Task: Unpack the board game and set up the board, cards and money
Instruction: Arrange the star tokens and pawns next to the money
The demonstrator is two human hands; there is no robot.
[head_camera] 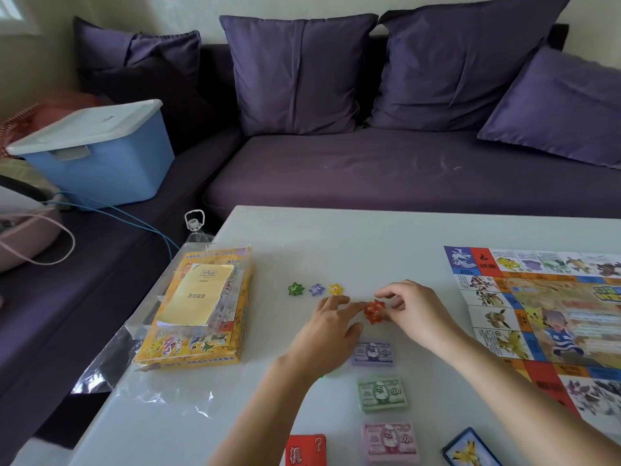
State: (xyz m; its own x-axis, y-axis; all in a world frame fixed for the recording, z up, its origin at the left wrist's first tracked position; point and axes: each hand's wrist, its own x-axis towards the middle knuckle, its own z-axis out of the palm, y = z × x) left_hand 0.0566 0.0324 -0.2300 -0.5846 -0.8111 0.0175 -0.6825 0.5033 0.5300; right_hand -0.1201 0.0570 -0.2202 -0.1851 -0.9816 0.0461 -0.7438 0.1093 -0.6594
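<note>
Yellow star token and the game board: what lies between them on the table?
In the head view, the red star tokens lie there, pinched by the right hand, with the left hand touching them.

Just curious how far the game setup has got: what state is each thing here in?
game board: unfolded, flat on the table.
money stacks: three, laid in a column.
red stars: pinched by right hand, touched by left hand.
row of stars: three, lying flat.
yellow box: lying flat, booklet on top.
blue bin: lid on.
</note>
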